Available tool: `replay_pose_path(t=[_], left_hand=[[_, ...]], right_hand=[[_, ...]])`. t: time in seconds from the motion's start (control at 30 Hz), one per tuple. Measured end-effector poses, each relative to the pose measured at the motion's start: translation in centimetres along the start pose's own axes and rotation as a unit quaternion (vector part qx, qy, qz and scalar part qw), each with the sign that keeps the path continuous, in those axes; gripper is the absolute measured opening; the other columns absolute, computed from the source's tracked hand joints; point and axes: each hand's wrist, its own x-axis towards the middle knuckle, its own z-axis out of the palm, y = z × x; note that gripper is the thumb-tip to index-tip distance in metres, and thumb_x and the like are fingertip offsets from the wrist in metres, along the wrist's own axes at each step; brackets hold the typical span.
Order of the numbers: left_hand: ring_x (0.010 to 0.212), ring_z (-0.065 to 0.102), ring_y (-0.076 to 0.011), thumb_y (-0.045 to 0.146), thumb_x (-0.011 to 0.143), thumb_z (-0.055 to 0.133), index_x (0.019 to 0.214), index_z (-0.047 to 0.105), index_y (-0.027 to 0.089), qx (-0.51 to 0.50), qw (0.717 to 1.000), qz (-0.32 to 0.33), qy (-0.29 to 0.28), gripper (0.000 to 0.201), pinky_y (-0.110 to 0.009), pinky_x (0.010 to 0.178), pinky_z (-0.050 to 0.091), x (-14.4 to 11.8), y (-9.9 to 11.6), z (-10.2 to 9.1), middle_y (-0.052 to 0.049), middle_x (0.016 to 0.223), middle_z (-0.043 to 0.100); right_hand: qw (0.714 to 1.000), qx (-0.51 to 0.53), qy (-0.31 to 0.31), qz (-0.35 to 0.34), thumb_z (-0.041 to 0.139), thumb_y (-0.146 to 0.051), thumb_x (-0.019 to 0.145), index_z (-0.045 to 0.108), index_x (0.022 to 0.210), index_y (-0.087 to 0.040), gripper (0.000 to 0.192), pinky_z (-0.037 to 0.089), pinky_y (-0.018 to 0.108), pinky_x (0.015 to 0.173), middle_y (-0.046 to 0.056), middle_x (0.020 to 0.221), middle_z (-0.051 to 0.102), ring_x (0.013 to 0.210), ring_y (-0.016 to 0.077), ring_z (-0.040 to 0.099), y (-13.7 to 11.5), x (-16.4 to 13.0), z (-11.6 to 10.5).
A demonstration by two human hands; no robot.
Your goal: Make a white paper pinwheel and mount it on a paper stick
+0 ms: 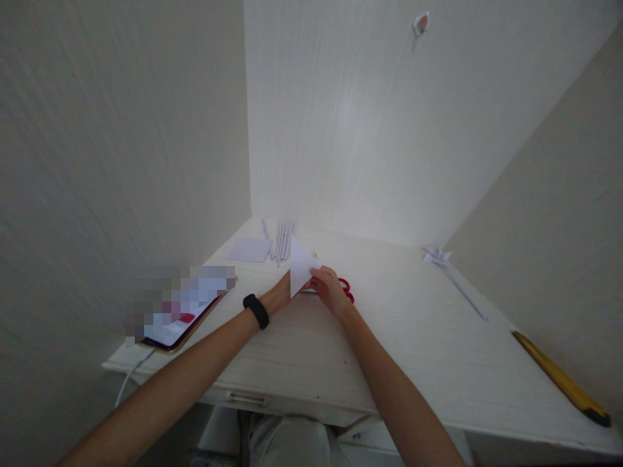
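Observation:
A white paper triangle (300, 267), apparently folded, stands upright above the desk between my two hands. My right hand (329, 288) pinches it at its right corner. Behind the paper's lower left edge is my left hand (281, 295), holding it from that side; most of its fingers are hidden by the sheet. A black band (256, 311) circles my left wrist. Scissors with red handles (346, 285) lie on the desk just beyond my right hand, their blades largely covered by the hands.
Behind my left hand lie several thin white paper rods (285, 241) and a stack of paper squares (250, 249). A tablet-like device (187, 318) with a cable rests at left. A paper pinwheel on a stick (460, 285) and a yellow cutter (555, 373) lie at right.

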Motion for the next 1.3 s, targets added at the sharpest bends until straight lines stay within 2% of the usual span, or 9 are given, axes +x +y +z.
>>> replay_pose_path(t=[0.13, 0.3, 0.43, 0.53, 0.67, 0.8, 0.9, 1.1, 1.3], left_hand=[[0.068, 0.054, -0.0165, 0.030, 0.069, 0.064, 0.059, 0.057, 0.019, -0.023, 0.999, -0.018, 0.012, 0.016, -0.032, 0.074, 0.048, 0.7, -0.8, 0.2, -0.002, 0.064, 0.058], [0.077, 0.058, -0.0169, 0.039, 0.077, 0.056, 0.077, 0.061, 0.016, -0.037, 0.998, -0.039, -0.036, 0.024, -0.032, 0.075, 0.050, 1.7, -1.4, -0.1, -0.006, 0.080, 0.062], [0.086, 0.058, -0.0173, 0.046, 0.081, 0.052, 0.095, 0.061, 0.016, -0.033, 0.998, -0.018, 0.043, 0.035, -0.030, 0.070, 0.053, 2.3, -1.8, -0.9, -0.009, 0.097, 0.061], [0.092, 0.057, -0.0181, 0.045, 0.078, 0.057, 0.112, 0.055, 0.017, 0.036, 0.997, 0.010, 0.062, 0.044, -0.027, 0.067, 0.052, 2.6, -2.2, -1.2, -0.011, 0.111, 0.056], [0.086, 0.057, -0.0178, 0.039, 0.073, 0.065, 0.129, 0.041, 0.017, 0.163, 0.984, 0.043, 0.063, 0.065, -0.029, 0.064, 0.051, 2.7, -3.0, -1.0, -0.016, 0.126, 0.046], [0.100, 0.054, -0.0225, 0.035, 0.074, 0.065, 0.133, 0.038, 0.018, 0.265, 0.959, 0.075, 0.071, 0.067, -0.034, 0.074, 0.050, 2.7, -3.5, -0.9, -0.017, 0.129, 0.044], [0.101, 0.054, -0.0226, 0.035, 0.075, 0.063, 0.133, 0.039, 0.019, 0.282, 0.953, 0.087, 0.071, 0.065, -0.033, 0.073, 0.050, 2.7, -3.6, -1.0, -0.017, 0.129, 0.045], [0.080, 0.056, -0.0160, 0.038, 0.078, 0.058, 0.134, 0.036, 0.017, 0.256, 0.963, 0.050, 0.074, 0.064, -0.027, 0.056, 0.049, 2.7, -3.4, -1.2, -0.017, 0.126, 0.045], [0.101, 0.053, -0.0234, 0.040, 0.075, 0.063, 0.133, 0.039, 0.015, 0.300, 0.947, 0.074, 0.084, 0.068, -0.033, 0.073, 0.048, 2.8, -3.8, -1.3, -0.019, 0.128, 0.046]], right_hand=[[0.999, -0.029, 0.026, -0.015, 0.065, -0.042, 0.068, 0.062, 0.054, -0.016, 0.031, 0.049, 0.027, 0.061, 0.002, 0.056, 0.062, 0.054, 0.0129, 0.057, 0.1, 0.2, -1.3], [0.986, -0.117, 0.112, -0.044, 0.060, -0.047, 0.073, 0.063, 0.058, -0.014, 0.036, 0.040, 0.022, 0.048, 0.001, 0.051, 0.059, 0.046, 0.0096, 0.051, 0.0, 0.4, -2.6], [0.966, -0.178, 0.167, -0.085, 0.054, -0.049, 0.076, 0.061, 0.058, -0.015, 0.040, 0.038, 0.022, 0.046, -0.001, 0.046, 0.053, 0.043, 0.0092, 0.046, -0.1, 0.7, -3.2], [0.950, -0.225, 0.194, -0.099, 0.050, -0.049, 0.078, 0.058, 0.055, -0.015, 0.042, 0.037, 0.023, 0.046, -0.002, 0.043, 0.049, 0.041, 0.0088, 0.043, -0.2, 0.7, -3.3], [0.925, -0.303, 0.207, -0.104, 0.046, -0.048, 0.081, 0.054, 0.052, -0.016, 0.044, 0.036, 0.023, 0.047, -0.002, 0.043, 0.047, 0.040, 0.0089, 0.042, -0.2, 0.5, -2.9], [0.896, -0.380, 0.204, -0.108, 0.043, -0.046, 0.084, 0.048, 0.048, -0.018, 0.046, 0.034, 0.023, 0.049, -0.002, 0.044, 0.047, 0.042, 0.0093, 0.043, -0.1, 0.2, -2.3], [0.878, -0.421, 0.197, -0.119, 0.039, -0.044, 0.087, 0.048, 0.049, -0.018, 0.047, 0.034, 0.023, 0.052, -0.002, 0.045, 0.047, 0.045, 0.0097, 0.044, -0.2, 0.0, -2.0], [0.843, -0.490, 0.187, -0.122, 0.038, -0.039, 0.090, 0.047, 0.052, -0.019, 0.045, 0.033, 0.022, 0.056, -0.003, 0.046, 0.049, 0.048, 0.0102, 0.047, -0.2, 0.0, -2.1], [0.800, -0.562, 0.179, -0.112, 0.038, -0.035, 0.093, 0.048, 0.053, -0.019, 0.044, 0.032, 0.022, 0.058, -0.001, 0.049, 0.052, 0.051, 0.0110, 0.049, -0.2, 0.0, -2.1]])
